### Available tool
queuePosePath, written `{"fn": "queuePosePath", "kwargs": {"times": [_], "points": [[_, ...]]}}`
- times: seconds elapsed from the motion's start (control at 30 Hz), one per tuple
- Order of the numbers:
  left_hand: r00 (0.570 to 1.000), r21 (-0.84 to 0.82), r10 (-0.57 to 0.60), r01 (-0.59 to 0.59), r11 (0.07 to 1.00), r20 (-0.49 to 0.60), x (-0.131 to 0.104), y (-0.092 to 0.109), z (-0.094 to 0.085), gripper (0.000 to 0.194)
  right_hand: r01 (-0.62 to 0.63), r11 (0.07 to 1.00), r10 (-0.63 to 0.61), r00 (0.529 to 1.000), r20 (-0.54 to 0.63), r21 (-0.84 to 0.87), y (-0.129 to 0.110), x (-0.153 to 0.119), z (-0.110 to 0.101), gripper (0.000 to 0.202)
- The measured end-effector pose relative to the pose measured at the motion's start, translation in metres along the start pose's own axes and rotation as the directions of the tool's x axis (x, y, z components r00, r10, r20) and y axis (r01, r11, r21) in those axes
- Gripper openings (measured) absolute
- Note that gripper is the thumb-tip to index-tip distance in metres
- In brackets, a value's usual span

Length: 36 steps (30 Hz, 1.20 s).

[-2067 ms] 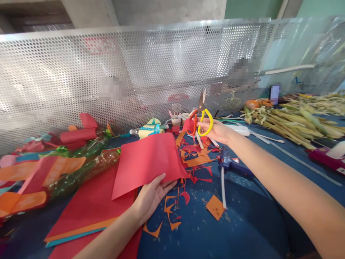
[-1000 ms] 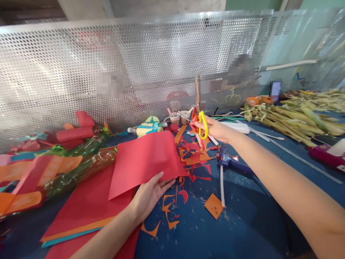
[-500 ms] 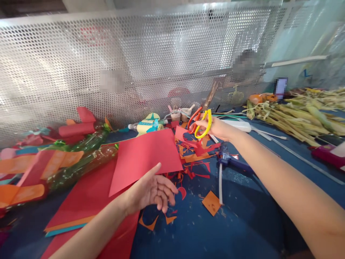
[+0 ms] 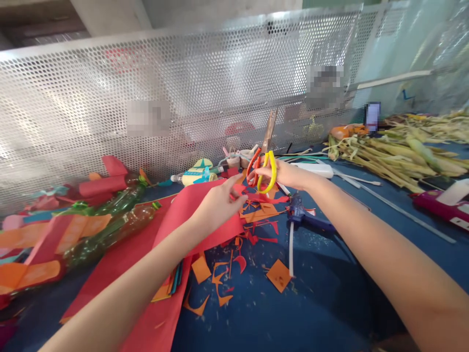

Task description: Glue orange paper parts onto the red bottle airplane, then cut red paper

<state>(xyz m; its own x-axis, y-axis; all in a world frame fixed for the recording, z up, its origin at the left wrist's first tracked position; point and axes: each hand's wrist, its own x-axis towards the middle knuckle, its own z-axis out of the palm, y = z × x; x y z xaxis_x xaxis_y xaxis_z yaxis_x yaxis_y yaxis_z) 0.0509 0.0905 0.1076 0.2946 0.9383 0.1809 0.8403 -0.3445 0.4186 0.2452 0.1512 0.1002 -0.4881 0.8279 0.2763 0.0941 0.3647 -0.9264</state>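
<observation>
My right hand (image 4: 287, 173) grips a pair of scissors (image 4: 268, 139) with one red and one yellow handle. The blades point up and stand slightly apart. My left hand (image 4: 220, 201) is over a red paper sheet (image 4: 216, 234), index finger stretched toward the scissors and thumb apart from it; its other fingers are partly hidden. This sheet now bows upward at its left side. Beneath it lies larger red paper (image 4: 154, 313), with several orange and blue sheets (image 4: 171, 283) showing at its edge. Red and orange scraps (image 4: 262, 212) lie beside the sheet.
A blue glue gun (image 4: 302, 215) with a white stick lies right of the scraps. Green plastic bottles (image 4: 120, 222) and coloured cutouts crowd the left. Dried husks (image 4: 388, 159) and a magenta tool (image 4: 441, 203) lie right. A perforated metal panel (image 4: 205, 83) rises behind.
My left hand has moved up and forward over the red sheet, which has curled. More orange pieces and the coloured sheets' edges now show. The scissors have turned more upright.
</observation>
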Motion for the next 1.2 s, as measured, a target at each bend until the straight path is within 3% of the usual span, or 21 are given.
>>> {"fn": "queuePosePath", "kwargs": {"times": [0.13, 0.27, 0.4, 0.53, 0.6, 0.73, 0.8, 1.0, 1.1, 1.2], "points": [[0.999, 0.136, -0.020, 0.013, 0.991, 0.049, 0.041, -0.002, 0.015, 0.026, 0.024, 0.981, -0.047, 0.992, -0.114, -0.195, 0.001, 0.001, -0.004, 0.005], [0.993, 0.248, -0.085, 0.061, 0.967, 0.087, 0.059, -0.010, 0.023, 0.034, -0.016, 0.966, -0.049, 0.968, -0.245, -0.256, 0.006, 0.007, -0.018, 0.015], [0.984, 0.334, -0.162, 0.129, 0.934, 0.073, 0.069, -0.017, 0.024, 0.034, -0.034, 0.957, -0.109, 0.881, -0.461, -0.289, 0.007, 0.013, -0.039, 0.020], [0.982, 0.360, -0.184, 0.154, 0.920, 0.049, 0.082, -0.014, 0.029, 0.035, -0.002, 0.974, -0.132, 0.808, -0.575, -0.226, -0.002, 0.010, -0.049, 0.019], [0.985, 0.347, -0.163, 0.137, 0.928, 0.048, 0.089, -0.011, 0.031, 0.035, -0.002, 0.990, -0.079, 0.813, -0.577, -0.138, -0.008, 0.007, -0.047, 0.024], [0.991, 0.286, -0.108, 0.082, 0.955, 0.077, 0.100, -0.008, 0.036, 0.035, -0.029, 0.998, 0.052, 0.905, -0.421, 0.061, -0.017, 0.001, -0.031, 0.026], [0.991, 0.242, -0.082, 0.054, 0.969, 0.106, 0.101, -0.007, 0.037, 0.036, -0.053, 0.994, 0.083, 0.929, -0.361, 0.094, -0.019, 0.000, -0.023, 0.028], [0.987, 0.096, -0.055, 0.040, 0.995, 0.152, 0.078, -0.005, 0.020, 0.034, -0.136, 0.986, 0.160, 0.942, -0.294, 0.100, -0.012, 0.002, -0.017, 0.026], [0.978, 0.047, -0.074, 0.066, 0.997, 0.197, 0.040, -0.006, 0.003, 0.020, -0.198, 0.973, 0.223, 0.940, -0.256, 0.121, -0.001, 0.006, -0.014, 0.028], [0.926, -0.012, -0.103, 0.115, 0.993, 0.364, -0.013, -0.011, -0.005, 0.036, -0.258, 0.953, 0.288, 0.936, -0.205, 0.160, 0.009, 0.010, -0.004, 0.030]]}}
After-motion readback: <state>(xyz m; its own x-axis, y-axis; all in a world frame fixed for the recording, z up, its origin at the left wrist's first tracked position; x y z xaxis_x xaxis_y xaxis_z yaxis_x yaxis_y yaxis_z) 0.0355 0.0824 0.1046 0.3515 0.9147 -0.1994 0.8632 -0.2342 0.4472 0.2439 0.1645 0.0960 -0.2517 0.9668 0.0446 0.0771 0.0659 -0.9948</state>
